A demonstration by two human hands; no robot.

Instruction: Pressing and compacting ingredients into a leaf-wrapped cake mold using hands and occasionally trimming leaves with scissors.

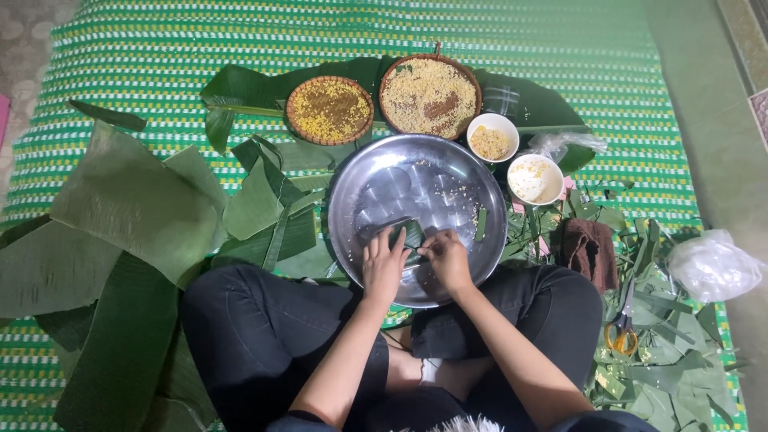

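Both the left hand [384, 264] and the right hand [446, 260] pinch a small folded leaf parcel [411, 236] over the steel tray [376, 188], which catches spilled grains.

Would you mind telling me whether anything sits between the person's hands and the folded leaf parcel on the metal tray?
Nothing visible does. The left hand and right hand both rest directly on the folded green leaf parcel, which lies on the round metal tray among scattered grains.
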